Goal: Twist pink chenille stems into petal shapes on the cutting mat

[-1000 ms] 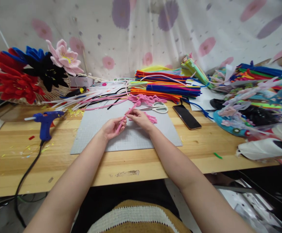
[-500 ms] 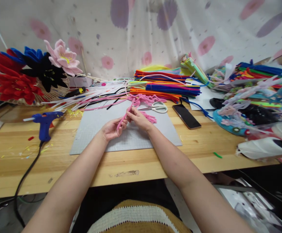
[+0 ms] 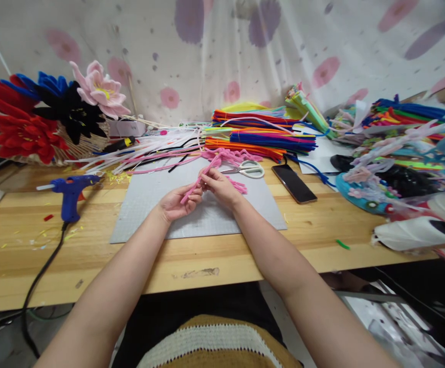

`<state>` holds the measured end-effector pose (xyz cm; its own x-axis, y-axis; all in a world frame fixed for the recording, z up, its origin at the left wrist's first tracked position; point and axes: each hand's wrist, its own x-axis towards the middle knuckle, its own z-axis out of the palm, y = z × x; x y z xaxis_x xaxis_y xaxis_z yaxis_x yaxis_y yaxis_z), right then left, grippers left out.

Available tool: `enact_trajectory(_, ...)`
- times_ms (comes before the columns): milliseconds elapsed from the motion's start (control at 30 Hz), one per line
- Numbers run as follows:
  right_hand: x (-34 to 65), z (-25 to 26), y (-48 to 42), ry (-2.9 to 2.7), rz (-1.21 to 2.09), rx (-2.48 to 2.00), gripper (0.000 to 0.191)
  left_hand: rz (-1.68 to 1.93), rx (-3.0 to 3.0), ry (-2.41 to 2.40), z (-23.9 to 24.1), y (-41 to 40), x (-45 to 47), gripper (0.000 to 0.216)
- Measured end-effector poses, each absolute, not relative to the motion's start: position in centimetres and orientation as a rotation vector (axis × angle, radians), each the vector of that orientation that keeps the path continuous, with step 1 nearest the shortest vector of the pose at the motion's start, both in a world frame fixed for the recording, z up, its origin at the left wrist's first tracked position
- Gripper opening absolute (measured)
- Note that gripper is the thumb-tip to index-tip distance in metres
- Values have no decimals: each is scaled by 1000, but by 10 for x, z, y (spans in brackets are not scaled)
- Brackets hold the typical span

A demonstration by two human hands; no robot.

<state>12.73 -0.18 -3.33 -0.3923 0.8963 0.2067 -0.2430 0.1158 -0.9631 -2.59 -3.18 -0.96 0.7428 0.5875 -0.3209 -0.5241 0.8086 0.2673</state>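
Above a grey cutting mat (image 3: pixel 141 214), my left hand (image 3: pixel 178 203) is closed on a pink pipe cleaner (image 3: pixel 190 192), which slants up and to the right. Close against it, my right hand (image 3: pixel 219 185) pinches the same pipe cleaner near its middle; the fingertips partly hide it. Short pink pipe cleaner pieces (image 3: pixel 240 187) lie on the mat just beyond my right hand. A loose heap of bent pink pipe cleaners (image 3: pixel 234 157) sits at the mat's far edge. Scissors with white handles (image 3: pixel 251 169) rest beside the heap, blades pointing left.
A blue glue gun (image 3: pixel 71 197) stands at the left, its cord running off the table edge. Fuzzy flowers (image 3: pixel 26 135) fill the back left. Bundles of coloured pipe cleaners (image 3: pixel 272 140) lie at the back. A phone (image 3: pixel 294 183) and wrapped white roll (image 3: pixel 414 234) are at the right.
The pink pipe cleaner between my hands has tilted over to a flatter slant, its lower end shifting slightly left. Both hands stay in nearly the same place.
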Motion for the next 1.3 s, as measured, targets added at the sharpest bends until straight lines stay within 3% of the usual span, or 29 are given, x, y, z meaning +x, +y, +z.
enact_trajectory(200,125,-33,-5,-1331,1600,-654,30,623,128,403,-12,-30,-27,18)
enact_trajectory(767,125,-32,0,-1601,1346,-743,20,607,185,434,-14,-27,-30,17)
enact_trajectory(1300,126,-28,-1,-1575,1322,-823,24,698,337,513,-21,-25,-29,19)
